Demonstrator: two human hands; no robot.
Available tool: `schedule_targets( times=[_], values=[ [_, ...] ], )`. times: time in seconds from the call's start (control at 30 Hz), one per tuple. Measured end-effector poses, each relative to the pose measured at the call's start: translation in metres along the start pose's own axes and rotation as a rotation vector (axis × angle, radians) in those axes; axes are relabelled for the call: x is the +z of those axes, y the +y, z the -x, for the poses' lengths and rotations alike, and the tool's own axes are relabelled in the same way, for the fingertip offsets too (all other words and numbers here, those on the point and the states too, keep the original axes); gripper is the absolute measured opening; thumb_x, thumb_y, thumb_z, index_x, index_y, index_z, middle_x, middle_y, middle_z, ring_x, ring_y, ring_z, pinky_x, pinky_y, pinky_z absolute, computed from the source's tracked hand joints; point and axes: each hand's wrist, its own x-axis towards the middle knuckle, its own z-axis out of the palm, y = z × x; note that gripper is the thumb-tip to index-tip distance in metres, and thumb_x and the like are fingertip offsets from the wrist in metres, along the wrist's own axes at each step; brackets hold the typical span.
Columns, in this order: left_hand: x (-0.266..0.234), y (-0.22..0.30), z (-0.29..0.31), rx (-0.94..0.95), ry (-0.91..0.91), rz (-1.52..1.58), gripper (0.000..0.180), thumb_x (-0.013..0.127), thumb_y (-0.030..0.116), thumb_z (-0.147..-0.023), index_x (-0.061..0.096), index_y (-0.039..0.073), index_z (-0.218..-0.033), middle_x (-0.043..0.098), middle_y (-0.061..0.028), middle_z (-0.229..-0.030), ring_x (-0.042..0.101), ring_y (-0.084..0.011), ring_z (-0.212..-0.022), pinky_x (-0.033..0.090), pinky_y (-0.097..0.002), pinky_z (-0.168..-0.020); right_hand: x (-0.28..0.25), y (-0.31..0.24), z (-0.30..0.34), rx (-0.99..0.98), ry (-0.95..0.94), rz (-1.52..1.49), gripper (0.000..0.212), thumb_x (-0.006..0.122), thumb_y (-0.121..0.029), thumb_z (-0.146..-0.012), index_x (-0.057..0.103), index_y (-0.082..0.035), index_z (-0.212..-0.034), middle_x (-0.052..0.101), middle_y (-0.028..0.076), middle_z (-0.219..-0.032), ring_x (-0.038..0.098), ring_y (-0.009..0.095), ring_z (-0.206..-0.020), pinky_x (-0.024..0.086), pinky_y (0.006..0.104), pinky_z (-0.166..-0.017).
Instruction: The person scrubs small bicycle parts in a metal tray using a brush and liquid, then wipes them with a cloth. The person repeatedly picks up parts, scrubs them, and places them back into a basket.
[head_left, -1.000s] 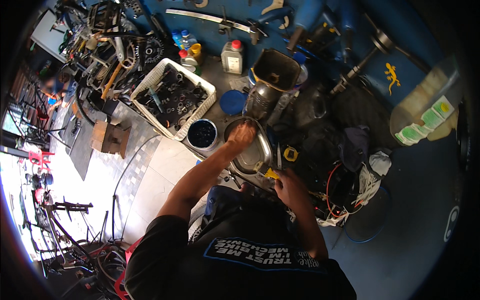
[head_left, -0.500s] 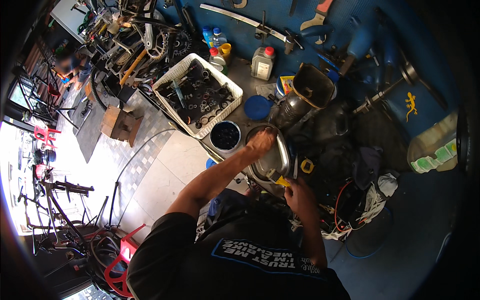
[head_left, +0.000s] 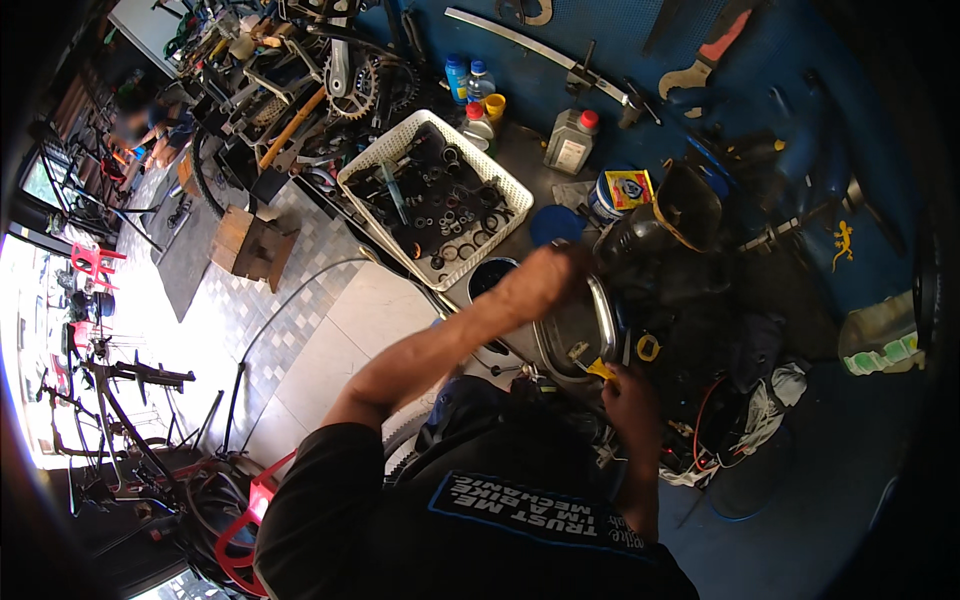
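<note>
The metal tray [head_left: 572, 330] is sitting on the workbench just below the white parts basket [head_left: 436, 192]. Compared with a second ago, the left hand [head_left: 548, 272] is staying curled over the tray's upper rim — work holding steady. The right hand [head_left: 628, 388] is pinching a small yellow tool [head_left: 601, 369] at the tray's lower edge — fingers closed.

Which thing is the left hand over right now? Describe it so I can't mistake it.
On the dark workbench under the blue tool wall, look right of the white parts basket. The left hand reaches over a shiny metal pan. It is the only bright bare-metal dish there, unlike the small black tub beside it.
</note>
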Motion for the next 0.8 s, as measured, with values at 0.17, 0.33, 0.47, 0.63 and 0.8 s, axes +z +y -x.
schedule_targets(
  times=[0.17,0.33,0.47,0.63,0.8],
  values=[
    [-0.106,-0.054,0.029,-0.272,0.086,-0.176,0.022,0.073,0.004,-0.083,0.071,0.001,-0.104,0.075,-0.0162,-0.094,0.075,-0.029,-0.089,0.06,-0.0387,-0.078,0.008,-0.004,-0.002,0.023,0.023,0.019,0.033,0.067,-0.015,-0.09,0.069,-0.009,-0.123,0.068,0.018,-0.113,0.07,0.038,-0.101,0.056,0.0466,-0.087],
    [-0.139,-0.151,0.065,-0.518,-0.109,-0.466,0.018,0.071,0.01,-0.08,0.071,0.005,-0.098,0.073,-0.0172,-0.089,0.073,-0.0353,-0.088,0.057,-0.0425,-0.075,0.012,-0.009,-0.003,-0.005,0.076,0.003,0.034,0.067,-0.015,-0.09,0.069,-0.009,-0.123,0.069,0.018,-0.109,0.069,0.038,-0.1,0.056,0.0466,-0.087],
    [-0.133,-0.193,0.084,-0.564,-0.215,-0.577,0.017,0.067,0.008,-0.082,0.072,0.008,-0.098,0.073,-0.0175,-0.09,0.072,-0.0379,-0.089,0.057,-0.0446,-0.076,0.011,-0.015,-0.007,0.015,0.054,0.028,0.033,0.067,-0.014,-0.09,0.068,-0.008,-0.123,0.069,0.018,-0.111,0.069,0.038,-0.102,0.056,0.046,-0.087],
    [-0.128,-0.21,0.081,-0.514,-0.282,-0.621,0.022,0.062,-0.003,-0.081,0.074,0.002,-0.099,0.074,-0.0216,-0.101,0.072,-0.039,-0.099,0.059,-0.0468,-0.081,0.009,-0.017,-0.004,-0.004,0.083,0.018,0.033,0.066,-0.014,-0.09,0.069,-0.008,-0.122,0.069,0.018,-0.111,0.069,0.037,-0.102,0.055,0.0455,-0.088],
    [-0.14,-0.201,0.081,-0.482,-0.309,-0.636,0.026,0.063,-0.004,-0.08,0.075,0.004,-0.101,0.074,-0.017,-0.108,0.071,-0.0364,-0.105,0.058,-0.0446,-0.088,0.007,-0.009,-0.003,-0.012,0.079,-0.008,0.032,0.066,-0.014,-0.091,0.069,-0.008,-0.122,0.069,0.017,-0.111,0.068,0.037,-0.102,0.055,0.0453,-0.088]
  ],
)
